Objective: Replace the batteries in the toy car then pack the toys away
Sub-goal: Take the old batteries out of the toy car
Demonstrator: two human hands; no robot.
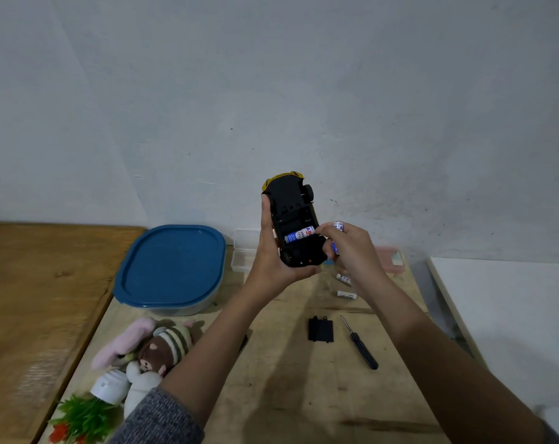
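Toy car [292,219] upside down, held above the table [287,395], left hand [271,261] wrapped round its near end. Right hand [352,251] grips a spare battery [337,227], fingertip on the seated battery [299,234] in the open bay. Bare wood shows between the arms. Cover [320,330] and screwdriver [360,342] lie toward the right edge, blue-lidded box [172,267] back left. Seated battery's label reads "AB"; the rest is too small.

Plain home room, it seems: bare plywood table [287,395] against a pale painted wall [271,75], with plush toys [153,347], blue-lidded storage box [172,267], small screwdriver [360,344].
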